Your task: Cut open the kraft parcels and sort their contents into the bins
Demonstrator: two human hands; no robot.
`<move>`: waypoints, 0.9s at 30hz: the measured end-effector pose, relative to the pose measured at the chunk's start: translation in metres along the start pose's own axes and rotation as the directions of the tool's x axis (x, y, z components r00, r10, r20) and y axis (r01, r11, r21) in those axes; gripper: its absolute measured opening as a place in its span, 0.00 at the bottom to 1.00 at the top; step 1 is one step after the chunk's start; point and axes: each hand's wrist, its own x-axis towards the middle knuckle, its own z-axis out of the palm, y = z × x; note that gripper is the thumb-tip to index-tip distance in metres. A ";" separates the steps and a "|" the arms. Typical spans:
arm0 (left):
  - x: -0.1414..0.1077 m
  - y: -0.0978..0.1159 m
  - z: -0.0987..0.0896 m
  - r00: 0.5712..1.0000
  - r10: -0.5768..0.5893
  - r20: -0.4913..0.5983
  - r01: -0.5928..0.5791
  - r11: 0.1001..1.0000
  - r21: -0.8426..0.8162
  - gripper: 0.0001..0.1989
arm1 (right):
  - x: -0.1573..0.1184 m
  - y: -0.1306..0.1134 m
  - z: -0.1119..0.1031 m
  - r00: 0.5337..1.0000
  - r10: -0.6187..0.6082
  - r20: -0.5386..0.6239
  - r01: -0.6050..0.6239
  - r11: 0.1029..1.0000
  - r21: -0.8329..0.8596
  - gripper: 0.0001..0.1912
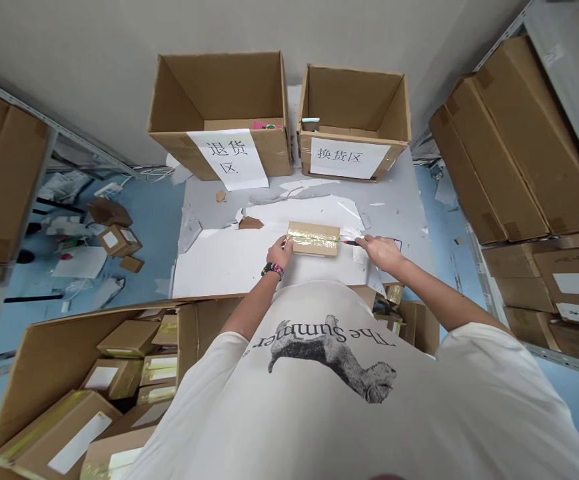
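A small cardboard box [314,248] lies on the white-covered table, with shiny clear tape along its top. My left hand [280,253], with a colourful band at the wrist, is closed on the box's left end. My right hand [380,253] is wrapped round a small knife [352,243] with a red and black handle. The thin tip of the knife meets the right end of the box, by the tape line. Part of a phone-like dark-edged object [398,245] shows behind my right hand.
Two open cartons with paper signs, a larger one [269,157] and a smaller one [394,152], stand at the table's back. Below left, a big carton [34,360] holds several taped boxes. Shelves with cartons [524,147] flank both sides. Torn white sheet [219,263] covers the tabletop.
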 end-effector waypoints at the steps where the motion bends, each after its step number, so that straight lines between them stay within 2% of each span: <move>1: 0.000 0.004 0.000 0.996 0.072 -0.044 -0.069 0.996 0.057 0.31 | 0.000 0.000 0.004 1.000 0.010 -0.004 -0.010 1.000 0.011 0.30; 3: -0.001 0.015 0.001 0.955 0.282 -0.088 -0.260 0.944 0.201 0.34 | 0.000 -0.001 0.012 1.000 0.027 -0.007 -0.027 0.999 0.029 0.30; 5: 0.000 0.026 0.003 0.891 0.454 -0.003 -0.430 0.846 0.315 0.37 | 0.000 -0.001 0.019 0.999 0.041 -0.015 -0.041 0.998 0.037 0.30; 6: 0.001 0.031 0.005 0.870 0.490 0.064 -0.480 0.808 0.341 0.39 | 0.000 0.000 0.023 0.999 0.047 -0.022 -0.046 0.998 0.039 0.30; 7: 0.002 0.036 0.006 0.861 0.495 0.120 -0.503 0.789 0.354 0.41 | 0.000 0.001 0.026 0.998 0.049 -0.028 -0.048 0.998 0.040 0.30; 9: 0.004 0.041 0.009 0.871 0.461 0.167 -0.489 0.792 0.365 0.45 | 0.000 0.003 0.034 0.998 0.045 -0.040 -0.043 0.998 0.044 0.31; 14: 0.005 0.040 0.011 0.907 0.387 0.165 -0.420 0.828 0.371 0.49 | 0.000 0.016 0.053 0.999 0.022 -0.045 -0.018 0.996 0.084 0.32; 19: 0.007 0.041 0.009 0.916 0.354 0.187 -0.400 0.835 0.378 0.50 | 0.010 0.028 0.073 0.995 0.029 -0.096 -0.007 0.976 0.217 0.29; 27: 0.005 0.044 0.006 0.926 0.327 0.188 -0.376 0.836 0.399 0.51 | 0.014 0.019 0.107 0.986 0.067 -0.151 -0.009 0.934 0.356 0.28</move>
